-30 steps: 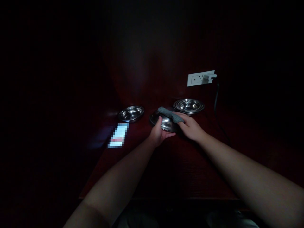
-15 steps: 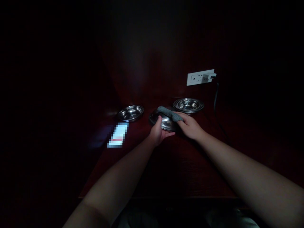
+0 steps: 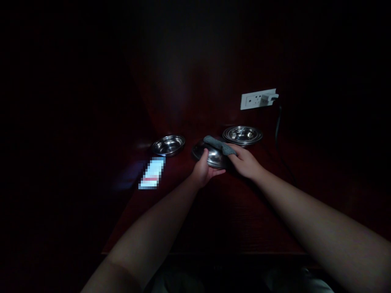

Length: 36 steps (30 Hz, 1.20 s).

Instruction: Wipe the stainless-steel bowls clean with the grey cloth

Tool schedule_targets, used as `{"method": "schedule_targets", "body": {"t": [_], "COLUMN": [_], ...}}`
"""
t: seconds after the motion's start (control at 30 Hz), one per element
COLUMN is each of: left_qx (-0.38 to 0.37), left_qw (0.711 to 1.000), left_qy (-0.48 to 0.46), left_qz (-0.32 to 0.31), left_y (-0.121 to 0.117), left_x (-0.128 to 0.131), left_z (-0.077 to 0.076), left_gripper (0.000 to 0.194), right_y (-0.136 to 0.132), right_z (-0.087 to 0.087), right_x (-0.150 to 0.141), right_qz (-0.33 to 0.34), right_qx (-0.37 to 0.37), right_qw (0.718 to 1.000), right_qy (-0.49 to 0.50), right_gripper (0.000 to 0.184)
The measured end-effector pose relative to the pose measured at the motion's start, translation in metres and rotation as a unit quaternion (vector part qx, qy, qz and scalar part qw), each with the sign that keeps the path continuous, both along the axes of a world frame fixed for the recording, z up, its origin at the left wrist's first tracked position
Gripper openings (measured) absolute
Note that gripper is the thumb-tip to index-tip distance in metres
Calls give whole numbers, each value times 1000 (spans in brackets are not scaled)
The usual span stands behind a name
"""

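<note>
A shiny metal bowl (image 3: 215, 158) is held with its rounded outside facing up, above the dark red table. My left hand (image 3: 202, 169) grips it from the near left, thumb on the outer surface and fingers underneath. A grey cloth (image 3: 217, 143) lies across the far side of the bowl. My right hand (image 3: 244, 162) is closed on the cloth and presses it against the bowl from the right. Part of the right fingers is hidden behind the cloth.
Another metal bowl (image 3: 169, 145) stands at the back left, just behind a lit phone screen (image 3: 152, 173). A stack of metal bowls (image 3: 242, 135) is at the back right. Above it, a white wall socket (image 3: 258, 99) has a plug and a hanging cable (image 3: 277, 126). The surroundings are dark.
The cloth and my right hand have shifted very slightly to the right on the bowl. My left hand keeps its grip, and the other bowls stay put.
</note>
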<state>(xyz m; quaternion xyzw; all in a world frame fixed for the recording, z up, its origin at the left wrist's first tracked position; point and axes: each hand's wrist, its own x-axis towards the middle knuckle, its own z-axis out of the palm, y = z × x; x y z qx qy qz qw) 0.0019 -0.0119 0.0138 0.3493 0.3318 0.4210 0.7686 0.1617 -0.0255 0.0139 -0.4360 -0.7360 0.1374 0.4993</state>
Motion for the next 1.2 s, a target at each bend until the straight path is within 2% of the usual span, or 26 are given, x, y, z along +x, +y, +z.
{"method": "schedule_targets", "body": {"t": [0.4, 0.8, 1.2], "left_qx": [-10, 0, -8], "left_qw": [1000, 1000, 1000], "left_qy": [-8, 3, -9], "left_qz": [2, -3, 6], "left_y": [0, -1, -1], "left_x": [0, -1, 0], "left_z": [2, 1, 0], "left_gripper": [55, 57, 53], "right_y": [-4, -1, -2], "right_z": [4, 0, 2], "right_x": [-1, -2, -2], "right_qz": [29, -4, 8], "right_qx": [11, 2, 6], "right_qw": [1000, 1000, 1000], "right_qy": [4, 11, 11], "right_gripper": [36, 34, 34]}}
